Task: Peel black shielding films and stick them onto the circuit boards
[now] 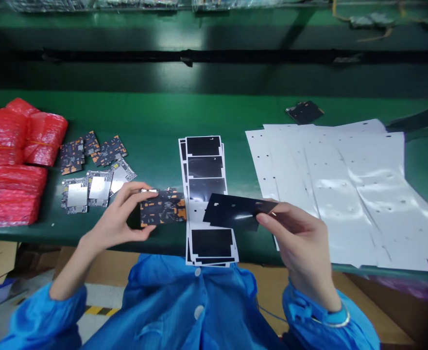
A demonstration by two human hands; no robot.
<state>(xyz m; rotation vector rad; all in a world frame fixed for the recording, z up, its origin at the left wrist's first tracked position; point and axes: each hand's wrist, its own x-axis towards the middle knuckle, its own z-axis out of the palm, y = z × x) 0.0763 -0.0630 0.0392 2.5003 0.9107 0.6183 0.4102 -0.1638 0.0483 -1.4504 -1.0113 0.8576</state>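
My left hand (121, 218) grips a black circuit board (162, 208) by its left side, thumb below and fingers above. Between thumb and fingers of my right hand (299, 238) is a black film sticker (231, 211) with small cut-outs, held by its right end. The film hangs over a stack of white backing sheets (195, 216) in front of me. More black stickers (204, 166) remain on the top sheet, and one bare white section shows beside the film. The board's right edge reaches the left border of this stack.
Several loose circuit boards (99, 188) lie at left, beside red bubble-wrap bundles (13, 194). White sheets (326, 184) with small holes spread across the right. Behind them sits another dark board (304, 112). The green table's (155, 114) front edge is close to my body.
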